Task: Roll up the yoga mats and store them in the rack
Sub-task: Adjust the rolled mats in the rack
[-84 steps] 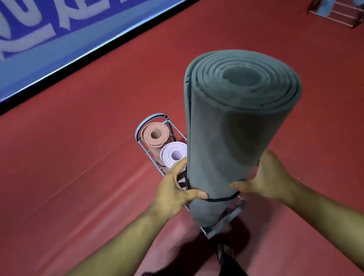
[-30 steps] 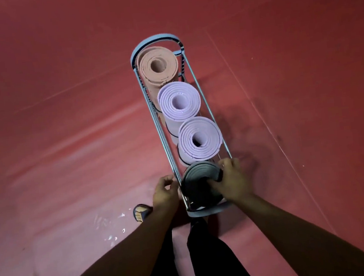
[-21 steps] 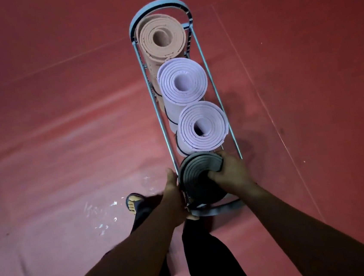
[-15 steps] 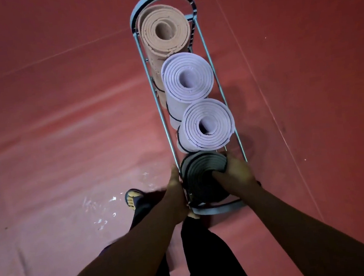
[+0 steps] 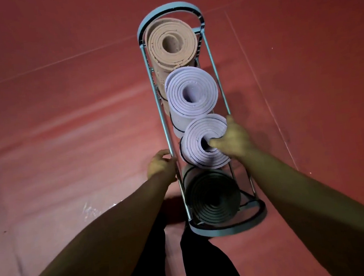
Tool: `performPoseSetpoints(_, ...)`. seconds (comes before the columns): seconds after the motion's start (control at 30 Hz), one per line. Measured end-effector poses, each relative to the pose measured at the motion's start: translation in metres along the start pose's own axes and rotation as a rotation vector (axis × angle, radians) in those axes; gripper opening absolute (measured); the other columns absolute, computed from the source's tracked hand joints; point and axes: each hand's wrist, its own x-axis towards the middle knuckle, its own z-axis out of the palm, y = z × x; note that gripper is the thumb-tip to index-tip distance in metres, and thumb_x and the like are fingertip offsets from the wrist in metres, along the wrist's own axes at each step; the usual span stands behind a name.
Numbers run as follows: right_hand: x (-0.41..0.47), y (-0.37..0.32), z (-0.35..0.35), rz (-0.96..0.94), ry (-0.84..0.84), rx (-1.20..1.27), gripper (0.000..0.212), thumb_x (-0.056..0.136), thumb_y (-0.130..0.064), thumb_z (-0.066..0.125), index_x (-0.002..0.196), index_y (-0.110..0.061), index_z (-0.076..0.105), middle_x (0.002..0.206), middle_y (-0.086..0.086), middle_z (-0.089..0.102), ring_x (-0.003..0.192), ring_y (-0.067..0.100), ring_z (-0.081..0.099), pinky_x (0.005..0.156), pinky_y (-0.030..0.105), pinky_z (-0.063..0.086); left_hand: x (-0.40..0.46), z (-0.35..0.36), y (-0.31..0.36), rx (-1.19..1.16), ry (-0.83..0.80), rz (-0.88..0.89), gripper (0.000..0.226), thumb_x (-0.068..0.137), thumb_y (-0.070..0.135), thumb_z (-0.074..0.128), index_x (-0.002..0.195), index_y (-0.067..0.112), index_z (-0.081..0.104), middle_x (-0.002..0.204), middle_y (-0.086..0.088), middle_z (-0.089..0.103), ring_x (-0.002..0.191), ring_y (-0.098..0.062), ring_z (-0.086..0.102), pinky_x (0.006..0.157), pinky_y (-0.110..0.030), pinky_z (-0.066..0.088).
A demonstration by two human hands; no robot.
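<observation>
While the right hand (image 5: 233, 140) hooks its fingers into the core of the near lilac mat (image 5: 200, 146) at frame centre, the left hand (image 5: 160, 166) curls round the rack (image 5: 166, 128) rail just beside it. Below stands the grey mat (image 5: 213, 198); above, another lilac mat (image 5: 192, 91) and a pink mat (image 5: 171, 43).

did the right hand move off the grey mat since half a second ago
Yes: the right hand left the grey mat and moved up the rack onto the nearer lilac mat.

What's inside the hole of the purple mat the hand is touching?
The right hand has its thumb poking into the middle hole of the nearer purple mat in the rack. Deeper inside the hole is dark and covered, so nothing else shows.
</observation>
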Motion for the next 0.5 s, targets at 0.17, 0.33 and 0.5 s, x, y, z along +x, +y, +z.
performPoseSetpoints(0.17, -0.008, -0.008, 0.013, -0.011, 0.081, 0.012, 0.053, 0.069, -0.034, 0.075, 0.119, -0.024, 0.059, 0.108, -0.001, 0.071, 0.102, 0.024, 0.066, 0.089, 0.034, 0.053, 0.008, 0.001, -0.001, -0.022, 0.015, -0.003, 0.015, 0.092, 0.011, 0.067, 0.105, 0.017, 0.069, 0.077, -0.007, 0.067, 0.062, -0.027, 0.065, 0.058, -0.042, 0.061)
performPoseSetpoints(0.33, -0.005, -0.02, 0.024, -0.06, 0.108, -0.068, 0.045, 0.077, -0.035, 0.072, 0.118, -0.02, 0.06, 0.114, 0.005, 0.069, 0.106, 0.029, 0.063, 0.08, 0.028, 0.044, 0.013, -0.002, -0.006, -0.028, 0.008, 0.003, 0.021, 0.092, 0.008, 0.062, 0.104, 0.02, 0.073, 0.083, -0.013, 0.072, 0.057, -0.027, 0.064, 0.055, -0.035, 0.058)
performPoseSetpoints(0.5, -0.007, -0.017, 0.032, 0.015, 0.091, -0.135, 0.056, 0.077, -0.044, 0.071, 0.12, -0.015, 0.049, 0.115, 0.015, 0.066, 0.108, 0.037, 0.059, 0.079, 0.035, 0.044, 0.017, -0.005, -0.006, -0.102, -0.078, -0.016, 0.02, 0.094, 0.006, 0.063, 0.108, 0.017, 0.072, 0.077, -0.009, 0.069, 0.063, -0.028, 0.062, 0.054, -0.034, 0.056)
